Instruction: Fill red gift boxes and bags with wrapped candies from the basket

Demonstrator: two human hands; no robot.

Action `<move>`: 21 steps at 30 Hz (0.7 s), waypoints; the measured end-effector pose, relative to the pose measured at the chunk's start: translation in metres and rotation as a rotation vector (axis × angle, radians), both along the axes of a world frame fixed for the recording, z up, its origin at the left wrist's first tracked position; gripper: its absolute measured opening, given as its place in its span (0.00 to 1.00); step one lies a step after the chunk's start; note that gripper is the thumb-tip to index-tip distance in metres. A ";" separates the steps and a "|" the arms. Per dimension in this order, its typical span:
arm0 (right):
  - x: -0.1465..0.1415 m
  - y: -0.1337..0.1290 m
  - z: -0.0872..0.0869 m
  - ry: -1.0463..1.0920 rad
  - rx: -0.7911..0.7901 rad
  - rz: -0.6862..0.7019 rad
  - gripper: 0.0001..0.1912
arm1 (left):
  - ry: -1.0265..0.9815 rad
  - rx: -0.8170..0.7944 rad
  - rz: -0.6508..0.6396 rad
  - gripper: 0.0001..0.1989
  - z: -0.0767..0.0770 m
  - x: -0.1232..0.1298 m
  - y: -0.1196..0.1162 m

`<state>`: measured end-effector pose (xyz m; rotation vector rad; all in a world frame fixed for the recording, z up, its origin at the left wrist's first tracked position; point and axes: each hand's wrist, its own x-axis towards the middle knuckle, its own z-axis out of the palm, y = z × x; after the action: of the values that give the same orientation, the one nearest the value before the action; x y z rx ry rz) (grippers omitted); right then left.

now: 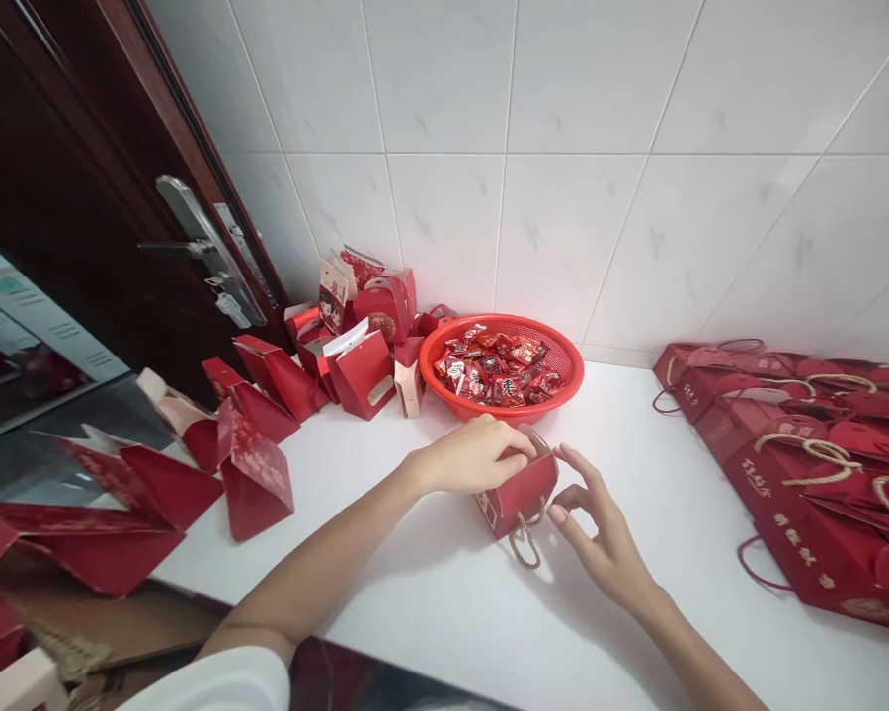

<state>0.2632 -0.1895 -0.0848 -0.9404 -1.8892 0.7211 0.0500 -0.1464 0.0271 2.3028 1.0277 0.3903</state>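
Observation:
A small red gift box [525, 497] with an open top and a twisted rope handle [525, 548] stands on the white table in front of me. My left hand [478, 456] reaches over it from the left, fingers curled and dipping into the opening. The fingertips are hidden there, so what they hold, if anything, does not show. At the box's right side is my right hand [600, 533], its thumb and fingers apart close to the wall and the handle. Just behind the box sits a red plastic basket [576, 380] with many wrapped candies [500, 370].
Several red gift boxes [366, 375] crowd the table's left side and back corner. To the right, many handled red boxes fill a large red tray-like carton [770, 494]. A tiled wall [563, 197] runs behind; a dark door [119, 148] with a metal handle is at left.

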 end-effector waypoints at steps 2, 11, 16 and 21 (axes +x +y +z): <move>-0.001 0.001 0.001 -0.016 0.041 -0.006 0.29 | 0.006 -0.019 0.009 0.14 -0.001 -0.005 0.001; -0.021 -0.008 0.009 -0.142 0.095 0.087 0.24 | 0.129 0.062 0.112 0.21 0.002 -0.041 -0.012; -0.025 -0.008 0.008 -0.130 0.117 0.113 0.12 | 0.120 0.042 0.226 0.25 0.001 -0.059 -0.009; -0.026 -0.006 0.001 -0.114 0.051 0.121 0.09 | 0.087 -0.003 0.248 0.29 -0.003 -0.076 0.000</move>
<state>0.2374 -0.1955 -0.0842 -0.8567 -2.0688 0.6994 -0.0257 -0.1465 0.0238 2.2125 1.3623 0.3883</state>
